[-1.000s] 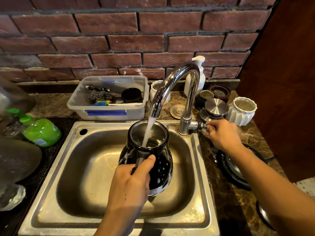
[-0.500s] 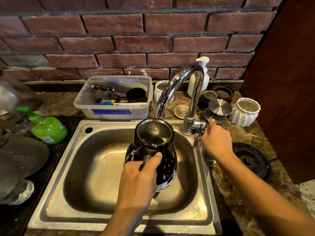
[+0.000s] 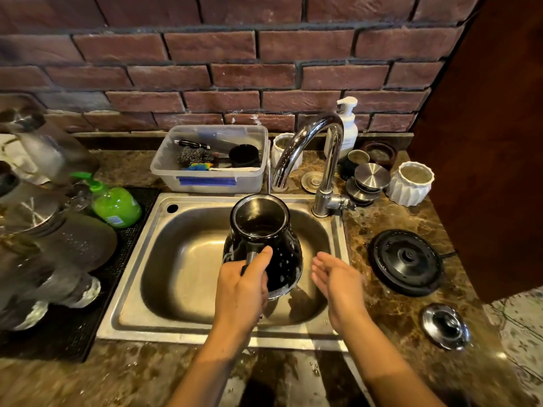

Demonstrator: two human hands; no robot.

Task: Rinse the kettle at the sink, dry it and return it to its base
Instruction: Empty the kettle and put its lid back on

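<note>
Warm dim light; glare on sink [image 3: 293, 337] rim; left edge blurred, warped.

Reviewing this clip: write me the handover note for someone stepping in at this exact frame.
Left hand: closed on the handle of the kettle, holding it over the sink, lid off, mouth facing up.
Right hand: open and empty, beside the kettle, not touching it.
Tap: no water running.
Kettle base: on the counter right of the sink, bare. A round metal lid lies nearer the front edge; probably the kettle's.
Done: kettle is wet, with droplets on its outside.
Left: empty any water, dry the kettle, set it on its base.
</note>
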